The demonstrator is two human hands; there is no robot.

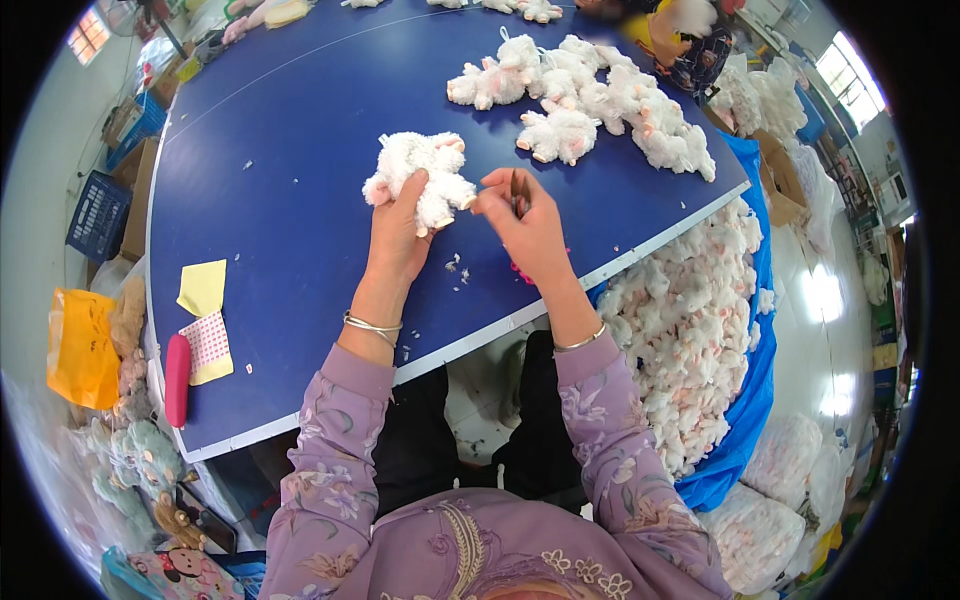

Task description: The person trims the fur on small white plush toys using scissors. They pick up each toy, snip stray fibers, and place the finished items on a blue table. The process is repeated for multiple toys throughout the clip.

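Note:
My left hand (pixel 402 225) is closed around a fluffy white plush toy (pixel 425 165), thumb on top, holding it just over the blue table (pixel 300 270). The toy has pale pink ears and small cream feet. To its right, my right hand (pixel 525 225) is closed on a small dark, pointed metal tool (pixel 519 190), mostly hidden in the fingers. That hand's thumb and forefinger pinch together close to one of the toy's feet; whether they grip fluff or thread there is too small to tell. Something bright pink (pixel 520 272) shows partly beneath the right hand.
More white plush toys (pixel 560 135) lie heaped at the far right. Beside the table's right edge, a blue-lined container (pixel 740 440) holds a large pile of them. A pink case (pixel 177 380) and yellow paper (pixel 203 287) sit at left. White fluff scraps (pixel 455 265) dot the tabletop.

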